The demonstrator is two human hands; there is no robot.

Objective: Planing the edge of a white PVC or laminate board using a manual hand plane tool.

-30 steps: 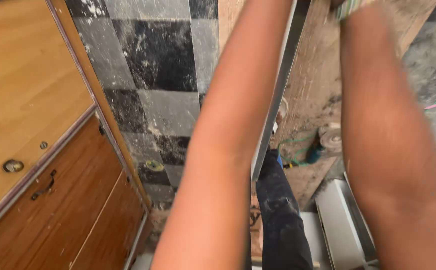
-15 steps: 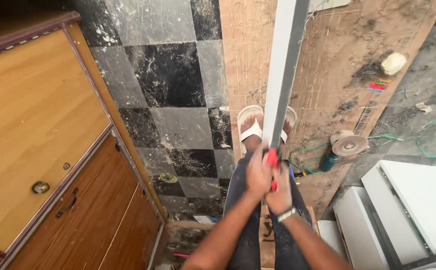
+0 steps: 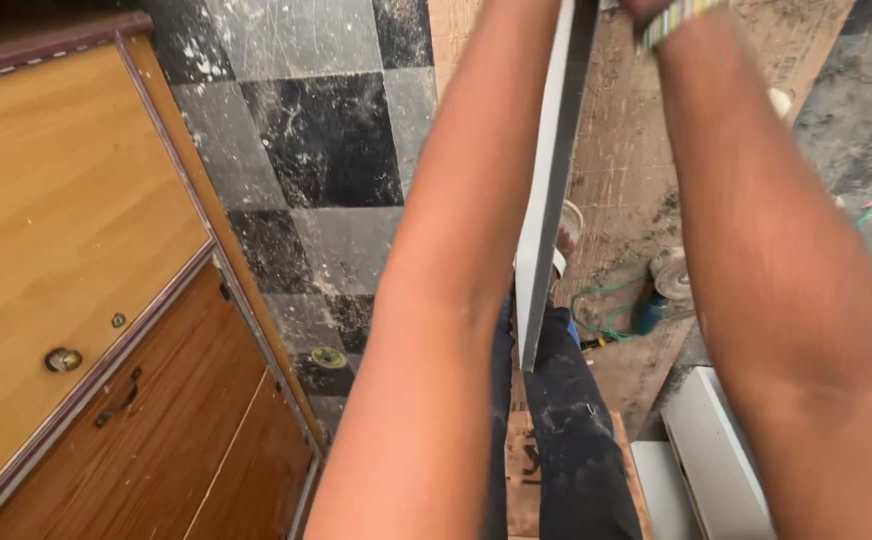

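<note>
Head view: arms fill the middle and right of the frame, both raised toward the top edge, with a long grey strip (image 3: 546,200) running between them.
Strip: a narrow, flat, pale grey length, standing nearly upright from the top centre of the frame down to a cut lower end at mid-frame, just above the dark trousers (image 3: 566,430).
Left hand: out of the frame past the top edge; only the forearm (image 3: 436,300) shows, so whether it grips the strip cannot be told.
Right hand: barely in view at the top edge (image 3: 646,8), above a striped wristband (image 3: 678,20); it sits close beside the strip's upper part, but whether the fingers are closed around it cannot be told.
Left of frame: a light wooden cabinet door (image 3: 66,230) with a round brass lock (image 3: 62,359), and a darker wooden panel with a drop handle (image 3: 121,398) below it.
Floor: black and grey marble tiles (image 3: 326,140) in the upper middle, speckled with white.
Right of frame: a worn plywood sheet (image 3: 636,180) lying on the floor, an angle grinder (image 3: 661,290) with a green cord (image 3: 596,305) on it, and white boards (image 3: 716,470) in the lower right.
Doing it well: judging from the upright strip, both hands need an even grip so the free lower end does not swing toward the legs or the cabinet; the cord and grinder by the feet look like a trip risk.
</note>
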